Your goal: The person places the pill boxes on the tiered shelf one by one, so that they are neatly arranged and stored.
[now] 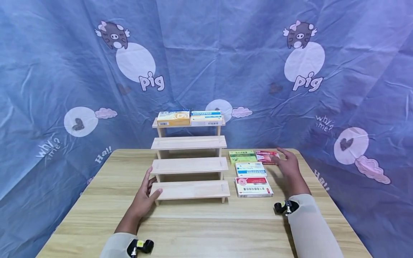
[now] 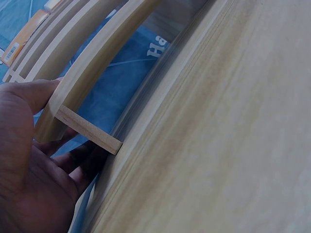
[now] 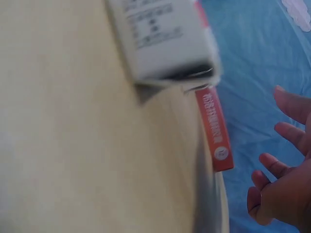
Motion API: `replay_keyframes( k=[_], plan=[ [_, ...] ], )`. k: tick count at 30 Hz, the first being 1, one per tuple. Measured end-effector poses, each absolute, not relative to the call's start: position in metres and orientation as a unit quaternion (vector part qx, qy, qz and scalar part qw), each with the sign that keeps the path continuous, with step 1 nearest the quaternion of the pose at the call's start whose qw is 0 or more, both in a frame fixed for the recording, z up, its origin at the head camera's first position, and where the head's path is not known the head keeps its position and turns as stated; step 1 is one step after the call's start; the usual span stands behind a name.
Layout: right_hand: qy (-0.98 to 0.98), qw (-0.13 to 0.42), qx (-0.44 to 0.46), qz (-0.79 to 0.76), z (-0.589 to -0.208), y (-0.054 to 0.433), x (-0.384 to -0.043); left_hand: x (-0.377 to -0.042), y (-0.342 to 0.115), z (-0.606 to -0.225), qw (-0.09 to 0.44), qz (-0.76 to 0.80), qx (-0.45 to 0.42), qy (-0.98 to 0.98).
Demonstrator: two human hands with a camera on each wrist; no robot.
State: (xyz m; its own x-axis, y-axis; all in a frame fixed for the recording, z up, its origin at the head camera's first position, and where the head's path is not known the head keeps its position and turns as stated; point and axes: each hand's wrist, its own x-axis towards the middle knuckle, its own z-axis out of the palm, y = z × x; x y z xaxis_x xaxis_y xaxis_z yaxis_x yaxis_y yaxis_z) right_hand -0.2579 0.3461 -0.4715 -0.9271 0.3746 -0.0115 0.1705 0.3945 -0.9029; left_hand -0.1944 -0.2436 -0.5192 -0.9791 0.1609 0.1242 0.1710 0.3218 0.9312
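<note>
A four-step wooden display stand [image 1: 190, 190] stands on the table. My left hand [image 1: 144, 199] grips the left end of its lowest step, thumb on top; in the left wrist view, the fingers of this left hand [image 2: 43, 194] reach beneath the board. At the right, my right hand [image 1: 289, 168] is over the right end of a red medicine box [image 1: 262, 157]. In the right wrist view the right hand [image 3: 286, 189] has loosely spread fingers, apart from the red box [image 3: 215, 128]. Beside it lie a green box [image 1: 242, 156], a blue-and-white box [image 1: 251, 170] and a red-and-white box [image 1: 254, 187].
On the top step sit an orange-and-white box [image 1: 173, 117] and another blue-and-white box [image 1: 206, 118], side by side. The wood-grain table [image 1: 187, 236] ends at a blue printed curtain [image 1: 193, 71] behind and at both sides.
</note>
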Motion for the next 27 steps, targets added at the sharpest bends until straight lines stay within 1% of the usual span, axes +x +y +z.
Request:
replay_keyframes(
  k=[7,14,19,27],
  plan=[
    [-0.828,0.072,-0.156,0.534,-0.48,0.354,-0.25,-0.193,-0.242,-0.518,0.007,-0.572,-0.106,-0.813],
    [-0.819,0.072,-0.151,0.549,-0.484,0.354,-0.25,-0.193,-0.244,-0.517,0.008,-0.576,-0.102,-0.811],
    [-0.812,0.078,-0.151,0.559,-0.491,0.353,-0.253,-0.196,-0.247,-0.519,0.007,-0.58,-0.106,-0.808],
    [-0.834,0.099,-0.156,0.52,-0.509,0.359,-0.252,-0.194,-0.245,-0.518,0.007,-0.577,-0.113,-0.809]
  ],
)
